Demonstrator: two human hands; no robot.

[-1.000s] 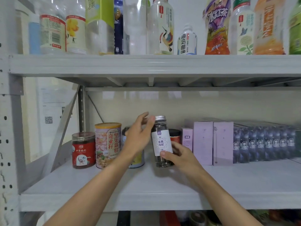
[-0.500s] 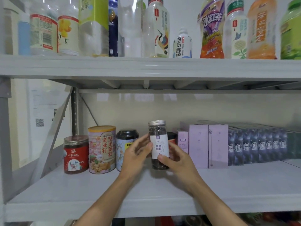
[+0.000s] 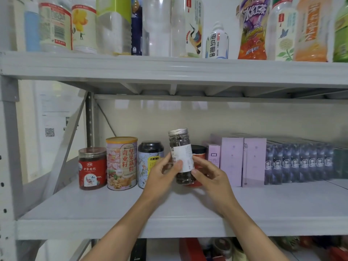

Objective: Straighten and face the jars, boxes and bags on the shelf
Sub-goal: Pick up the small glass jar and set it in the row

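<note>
A tall, narrow clear jar with a ribbed silver screw lid point(image 3: 181, 157) is held between both hands above the pale grey metal shelf point(image 3: 113, 210), tilted slightly with its top leaning left; dark, lumpy contents show through the wall, and a white paper label wraps its middle, the printed side turned partly away to the left. The left hand point(image 3: 162, 175) has its grip clamped on the jar, thumb pressed over the label's left edge and fingers curled round behind; the right hand point(image 3: 211, 176) pinches the jar's lower right side with thumb and fingertips, so both grips close on the same jar.

Three round containers stand in a row to the left, upright and close together: a squat clear plastic jar with a red label point(image 3: 92, 168); a taller cardboard canister with a pink floral wrap and orange rim point(image 3: 122, 162); a tin with a black domed lid and pale blue flowered side point(image 3: 148, 161), partly behind the left hand. A short red jar with a black lid point(image 3: 198, 153) sits just behind the held jar.

To the right stand three matte lilac boxes, one small point(image 3: 213, 155) and two tall point(image 3: 243, 161); beside them, a row of glossy dark purple packets point(image 3: 299, 162), about seven, face outward.

Smooth plastic bottles point(image 3: 188, 27) line the upper shelf.
</note>
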